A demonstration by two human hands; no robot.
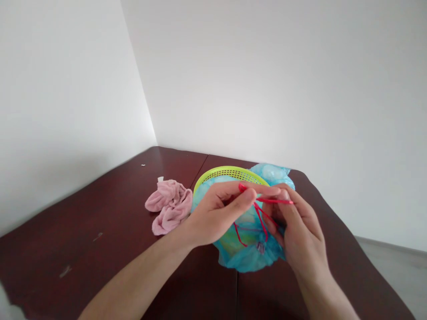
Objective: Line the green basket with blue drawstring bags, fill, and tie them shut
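In the head view, the fingers of the left hand [216,218] and right hand [305,222] are close together, each thumb and forefinger pinching a thin red ribbon [275,201]. The ribbon runs across the gap between the fingertips, with thin ends dangling just below them. Directly beneath and behind the fingers sits a yellow-green basket [224,170] with a perforated wall, lined with a blue plastic bag [245,263]; the bag spills toward the wearer below the fingertips and bulges up beyond the right fingers. To the left of the left fingers, right beside the basket, lies a crumpled pink cloth [171,202] with a small white tag [160,179].

The hands cover much of the basket and its middle. The ribbon's crossing is partly hidden behind the left thumb, and the right hand's lower fingers are hard to make out. A purplish patch [260,247] on the bag below the fingertips is too small to identify. Both forearms are cut off at the bottom edge.

Dark tabletop [100,262] stretches well left of the fingers; its edge on the right is nearer. Beyond the fingers a white wall [260,89] rises behind the basket.
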